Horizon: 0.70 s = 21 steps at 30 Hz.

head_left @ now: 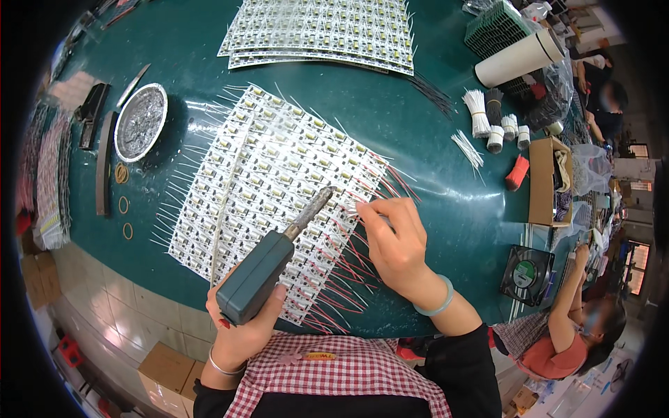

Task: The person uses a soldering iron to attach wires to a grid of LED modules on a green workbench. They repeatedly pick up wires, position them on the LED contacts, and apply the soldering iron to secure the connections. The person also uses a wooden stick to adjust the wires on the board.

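My left hand point(245, 333) is wrapped round the dark green body of a soldering gun point(256, 277). Its darkened metal tip reaches up and right over a white panel of small circuit boards point(244, 181), close to the right edge. My right hand point(398, 244) pinches a thin wire point(353, 209) against that same edge, just beside the tip; the fingers partly hide the wire. Red and white wires point(341, 268) stick out along the panel's right side, and white ones along its left. Whether the tip touches the panel I cannot tell.
More circuit panels point(320, 35) lie stacked at the back. Left stand a silver bowl point(141, 123), rubber bands point(124, 204) and a dark bar point(105, 164). Right are wire bundles point(477, 113), a white roll point(519, 59), a cardboard box point(542, 181) and a fan point(527, 274). A co-worker point(568, 327) sits at right.
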Available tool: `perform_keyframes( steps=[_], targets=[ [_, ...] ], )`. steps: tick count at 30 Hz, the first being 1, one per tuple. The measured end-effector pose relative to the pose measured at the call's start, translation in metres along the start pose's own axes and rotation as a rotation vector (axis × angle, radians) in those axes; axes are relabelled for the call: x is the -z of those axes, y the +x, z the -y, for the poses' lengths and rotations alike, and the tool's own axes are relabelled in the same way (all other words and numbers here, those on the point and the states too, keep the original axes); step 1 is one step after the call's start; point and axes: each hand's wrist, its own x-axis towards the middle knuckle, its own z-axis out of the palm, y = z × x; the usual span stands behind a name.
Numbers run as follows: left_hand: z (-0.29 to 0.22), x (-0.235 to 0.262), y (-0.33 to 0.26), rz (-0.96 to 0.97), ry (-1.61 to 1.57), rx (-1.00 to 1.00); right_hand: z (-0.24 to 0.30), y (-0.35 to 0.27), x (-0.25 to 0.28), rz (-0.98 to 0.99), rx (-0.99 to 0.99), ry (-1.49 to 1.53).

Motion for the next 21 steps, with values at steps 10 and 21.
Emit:
perform_keyframes(
  steps=[10, 21],
  targets=[
    [0.0003, 0.0036, -0.0040, 0.031, -0.007, -0.015, 0.0083, -0.0032, -0.0052, 0.122, 0.001, 0.037],
    [0.0059, 0.0022, -0.0045, 0.051, 0.003, -0.047, 0.0081, -0.0074, -0.0101, 0.153, -0.004, 0.020]
  ],
)
